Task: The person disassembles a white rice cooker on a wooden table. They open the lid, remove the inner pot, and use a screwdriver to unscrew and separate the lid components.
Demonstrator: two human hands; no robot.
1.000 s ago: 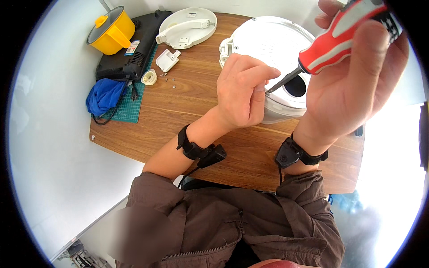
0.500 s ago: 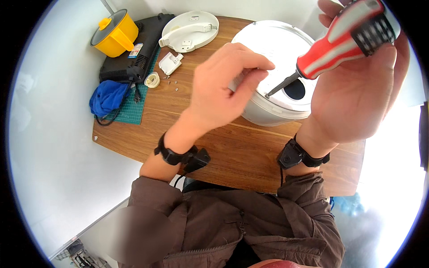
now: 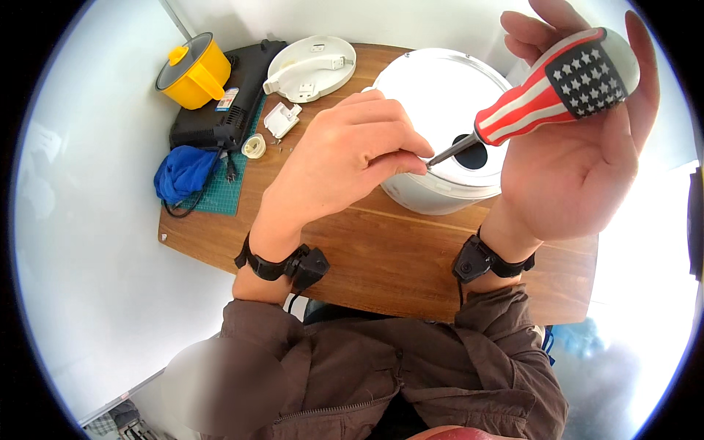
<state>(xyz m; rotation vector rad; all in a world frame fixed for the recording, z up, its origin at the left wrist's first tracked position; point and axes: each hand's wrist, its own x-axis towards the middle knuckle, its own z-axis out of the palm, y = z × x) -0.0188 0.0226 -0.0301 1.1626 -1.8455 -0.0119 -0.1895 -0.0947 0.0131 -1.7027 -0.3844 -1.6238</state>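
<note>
A screwdriver (image 3: 543,95) with a fat red-and-white striped handle and a dark starred patch slants down to the left. Its handle lies across my right hand (image 3: 565,176), palm toward me, with the fingers loosely spread around it. The shaft's tip reaches the near-left rim of a white round appliance lid (image 3: 436,95), beside a dark round hole (image 3: 470,152). There my left hand (image 3: 352,150) pinches thumb and forefinger together right at the tip; what lies between them is hidden. Below the lid, the appliance's pale round body (image 3: 433,204) stands on the table.
On the wooden table (image 3: 352,249) to the left lie a white oval cover (image 3: 297,89), a small white plastic part (image 3: 281,119), a cream round cap (image 3: 254,147) and tiny screws. Farther left, a yellow pot (image 3: 192,77) stands on a black appliance (image 3: 202,130), near a blue cloth (image 3: 176,174).
My left hand's pinched fingertips have come down to the screwdriver's tip at the rim. The screwdriver has shifted slightly left and its handle lower, while my right hand's fingers have spread more.
</note>
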